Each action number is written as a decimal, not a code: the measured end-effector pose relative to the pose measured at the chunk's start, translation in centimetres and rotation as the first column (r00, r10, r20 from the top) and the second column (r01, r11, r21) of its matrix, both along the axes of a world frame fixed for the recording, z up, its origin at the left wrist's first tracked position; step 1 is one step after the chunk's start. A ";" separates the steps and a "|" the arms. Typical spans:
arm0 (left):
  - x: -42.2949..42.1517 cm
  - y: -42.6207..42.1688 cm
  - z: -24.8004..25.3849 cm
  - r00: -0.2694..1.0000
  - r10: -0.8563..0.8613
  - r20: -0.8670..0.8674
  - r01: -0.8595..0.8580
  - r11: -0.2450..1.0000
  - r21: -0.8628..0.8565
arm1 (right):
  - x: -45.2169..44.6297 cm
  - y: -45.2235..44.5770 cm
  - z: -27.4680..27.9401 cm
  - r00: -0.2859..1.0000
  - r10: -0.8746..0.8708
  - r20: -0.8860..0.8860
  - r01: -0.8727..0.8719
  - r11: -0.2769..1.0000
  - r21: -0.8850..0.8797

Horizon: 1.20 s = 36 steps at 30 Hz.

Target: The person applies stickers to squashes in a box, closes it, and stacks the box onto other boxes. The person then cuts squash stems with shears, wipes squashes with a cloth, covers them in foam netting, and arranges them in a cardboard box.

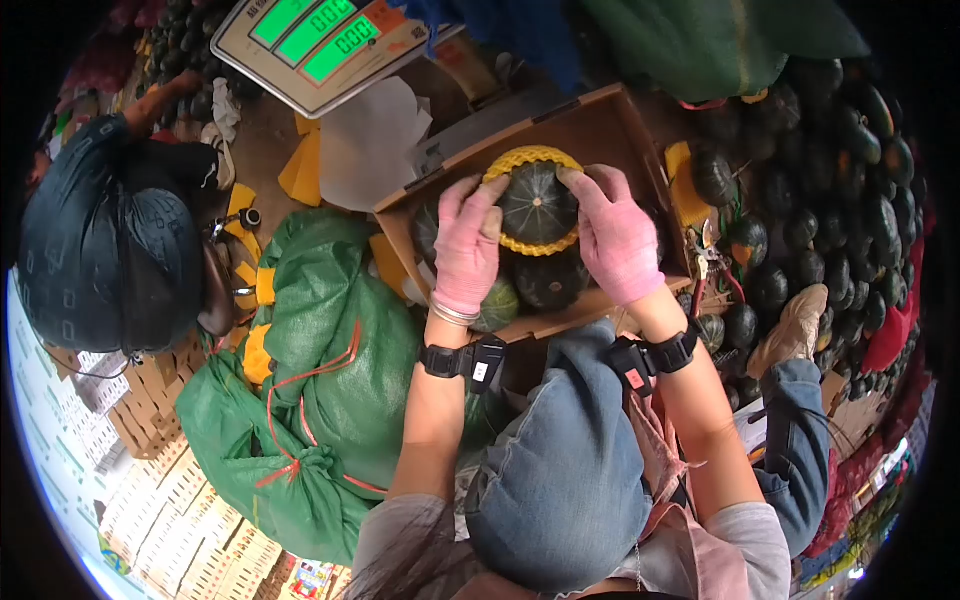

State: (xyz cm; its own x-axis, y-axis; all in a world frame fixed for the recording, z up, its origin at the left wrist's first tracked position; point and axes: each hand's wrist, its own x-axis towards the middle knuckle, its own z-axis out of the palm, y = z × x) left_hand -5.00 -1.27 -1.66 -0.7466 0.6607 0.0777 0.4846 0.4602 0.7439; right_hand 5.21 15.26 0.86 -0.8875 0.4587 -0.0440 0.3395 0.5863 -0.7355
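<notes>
A dark green pumpkin (540, 203) with a pale star-shaped mark sits between my two pink-gloved hands, ringed by a yellow foam net (534, 156). My left hand (467, 240) grips the net's left side, thumb and fingers closed on its edge. On the opposite side, my right hand (615, 230) pinches the net's upper right edge. Both hands are over a cardboard box (628, 120). Inside the box, below the held pumpkin, lie another dark pumpkin (551, 283) and a lighter green one (497, 308), partly hidden by my left hand.
A digital scale (320, 50) stands at the upper left. Green mesh sacks (340, 340) bulge on my left, near a crouching person (120, 230). Red-handled clippers (710, 262) lie right of the box. Beyond them spreads a pile of dark pumpkins (800, 230).
</notes>
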 end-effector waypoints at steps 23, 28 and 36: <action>0.7 6.8 -2.0 0.964 -0.084 -0.251 -0.123 0.698 -0.705 | -1.4 5.7 -3.5 0.954 0.295 0.060 -0.280 0.794 0.539; 0.5 5.6 -4.3 0.859 -0.213 -0.465 0.021 0.923 -0.384 | -4.0 2.3 -5.4 0.992 0.050 0.115 -0.095 0.898 0.430; 5.2 7.5 1.6 0.820 -0.556 -0.136 0.454 0.776 -0.438 | 5.3 13.2 -7.5 0.961 -0.262 0.089 0.217 0.914 0.344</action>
